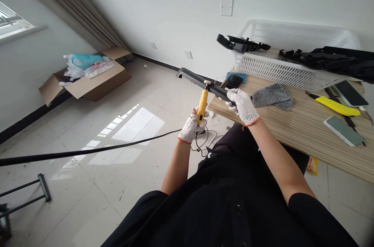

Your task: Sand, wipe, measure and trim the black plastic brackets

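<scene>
My left hand (191, 127), in a white knit glove, is wrapped round a yellow handheld rotary tool (202, 107) that points upward. Its pale round polishing head is at a long black plastic trim piece (193, 76); whether it touches cannot be made out. Gripping the right end of that trim piece is my right hand (241, 104), gloved the same way, near the table's left corner. The piece slants up and leftward to a hooked end over the floor. A dark cord runs down from the tool's base.
On the wooden table (306, 134) stand a white basket (271, 69) of black plastic parts, grey fabric (273, 97), a yellow cutter (337, 106), a phone (352, 93) and a sharpening stone (343, 131). An open carton (102, 83) sits by the curtain. A black cable (117, 147) crosses the left.
</scene>
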The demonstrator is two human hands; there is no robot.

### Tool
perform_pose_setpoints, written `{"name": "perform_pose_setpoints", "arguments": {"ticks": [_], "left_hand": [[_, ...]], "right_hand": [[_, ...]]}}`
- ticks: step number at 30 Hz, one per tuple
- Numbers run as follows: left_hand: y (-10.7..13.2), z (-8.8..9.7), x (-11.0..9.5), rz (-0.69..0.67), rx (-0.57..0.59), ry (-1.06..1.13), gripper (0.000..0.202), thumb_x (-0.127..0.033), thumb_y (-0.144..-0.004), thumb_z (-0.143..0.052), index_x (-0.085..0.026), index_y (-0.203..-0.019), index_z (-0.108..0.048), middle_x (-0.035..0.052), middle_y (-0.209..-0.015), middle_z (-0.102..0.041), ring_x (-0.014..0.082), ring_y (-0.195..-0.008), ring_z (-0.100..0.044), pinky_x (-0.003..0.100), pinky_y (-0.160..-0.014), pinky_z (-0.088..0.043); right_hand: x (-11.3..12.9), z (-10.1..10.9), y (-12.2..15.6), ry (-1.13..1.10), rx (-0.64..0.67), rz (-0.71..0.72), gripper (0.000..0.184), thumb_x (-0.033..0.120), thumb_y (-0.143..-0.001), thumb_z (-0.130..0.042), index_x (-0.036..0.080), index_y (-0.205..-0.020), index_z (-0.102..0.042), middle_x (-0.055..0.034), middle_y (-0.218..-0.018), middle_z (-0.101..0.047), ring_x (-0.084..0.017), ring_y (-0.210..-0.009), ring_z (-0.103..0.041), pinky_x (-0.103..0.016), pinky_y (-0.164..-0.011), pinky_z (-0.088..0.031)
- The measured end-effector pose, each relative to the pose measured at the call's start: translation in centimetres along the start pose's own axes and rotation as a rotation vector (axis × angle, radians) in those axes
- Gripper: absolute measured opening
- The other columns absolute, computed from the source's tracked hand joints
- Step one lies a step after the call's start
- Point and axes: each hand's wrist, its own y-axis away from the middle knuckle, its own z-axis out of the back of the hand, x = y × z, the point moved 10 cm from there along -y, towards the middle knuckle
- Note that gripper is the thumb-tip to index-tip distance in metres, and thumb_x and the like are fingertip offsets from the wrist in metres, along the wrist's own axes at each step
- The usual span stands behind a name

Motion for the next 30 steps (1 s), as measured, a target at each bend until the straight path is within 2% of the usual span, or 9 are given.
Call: {"name": "perform_pose_setpoints", "arguments": {"ticks": [4, 7, 10, 13, 16, 19, 24, 30], "left_hand": [[-0.5, 1.0, -0.4, -0.001, -0.063, 0.024, 0.069, -0.074, -0.088, -0.076, -0.022, -0.132, -0.067, -0.0005, -0.091, -0.063, 0.0014, -0.044, -0.033, 0.015, -0.03, -0.016], [-1.1, 1.8, -0.8, -0.011, -0.095, 0.029, 0.064, -0.071, -0.091, -0.076, -0.022, -0.13, -0.067, -0.001, -0.091, -0.062, 0.0009, -0.045, -0.036, 0.013, -0.029, -0.018], [-1.6, 2.8, -1.2, -0.016, -0.148, 0.043, 0.055, -0.068, -0.096, -0.07, -0.022, -0.125, -0.067, -0.0015, -0.09, -0.061, 0.0003, -0.045, -0.038, 0.011, -0.03, -0.021], [-1.9, 3.9, -1.6, -0.016, -0.251, 0.035, 0.047, -0.065, -0.101, -0.065, -0.022, -0.122, -0.064, -0.0012, -0.091, -0.063, 0.0005, -0.045, -0.04, 0.011, -0.031, -0.023], [-2.2, 4.6, -2.1, -0.023, -0.324, 0.025, 0.043, -0.061, -0.102, -0.068, -0.023, -0.12, -0.063, -0.0014, -0.091, -0.064, 0.0007, -0.044, -0.042, 0.011, -0.03, -0.023], [-2.6, 5.2, -2.3, -0.028, -0.362, 0.029, 0.04, -0.058, -0.103, -0.067, -0.023, -0.122, -0.063, -0.0014, -0.091, -0.064, 0.0006, -0.044, -0.043, 0.011, -0.03, -0.023], [-3.3, 6.4, -2.4, -0.021, -0.436, 0.054, 0.032, -0.05, -0.113, -0.051, -0.022, -0.122, -0.063, -0.0005, -0.092, -0.065, 0.0002, -0.043, -0.044, 0.011, -0.03, -0.024], [-3.5, 7.5, -2.6, -0.019, -0.471, 0.075, 0.034, -0.051, -0.114, -0.045, -0.022, -0.116, -0.062, -0.0015, -0.09, -0.064, -0.0002, -0.043, -0.044, 0.01, -0.031, -0.026]], "right_hand": [[0.2, 0.1, 1.0, -0.091, -0.017, -0.03, 0.037, 0.043, -0.082, -0.08, 0.023, -0.098, -0.052, -0.0092, -0.102, -0.078, -0.006, -0.056, -0.051, -0.017, -0.04, -0.024], [0.4, 0.3, 1.5, -0.092, -0.047, -0.02, 0.04, 0.041, -0.079, -0.082, 0.023, -0.098, -0.053, -0.0097, -0.103, -0.079, -0.006, -0.056, -0.05, -0.017, -0.04, -0.022], [0.3, 0.3, 1.7, -0.079, -0.048, -0.025, 0.036, 0.041, -0.081, -0.079, 0.023, -0.098, -0.053, -0.0099, -0.103, -0.079, -0.006, -0.056, -0.049, -0.018, -0.041, -0.021], [0.2, 0.4, 1.8, -0.06, -0.048, -0.033, 0.036, 0.042, -0.081, -0.079, 0.023, -0.099, -0.054, -0.0101, -0.102, -0.079, -0.007, -0.056, -0.048, -0.019, -0.041, -0.02], [0.2, 0.4, 2.1, -0.019, -0.051, -0.051, 0.037, 0.043, -0.08, -0.081, 0.023, -0.101, -0.057, -0.009, -0.099, -0.078, -0.007, -0.054, -0.046, -0.02, -0.041, -0.018], [0.2, 0.4, 2.4, 0.008, -0.056, -0.051, 0.035, 0.043, -0.082, -0.08, 0.024, -0.102, -0.059, -0.0083, -0.098, -0.078, -0.007, -0.053, -0.045, -0.021, -0.04, -0.017], [-0.1, 0.9, 2.6, -0.012, -0.075, -0.061, 0.03, 0.037, -0.084, -0.077, 0.023, -0.101, -0.056, -0.009, -0.101, -0.078, -0.006, -0.054, -0.046, -0.02, -0.04, -0.017], [-0.2, 1.3, 2.6, -0.014, -0.065, -0.045, 0.025, 0.031, -0.085, -0.075, 0.022, -0.101, -0.057, -0.0088, -0.098, -0.078, -0.006, -0.054, -0.048, -0.019, -0.04, -0.021]]}}
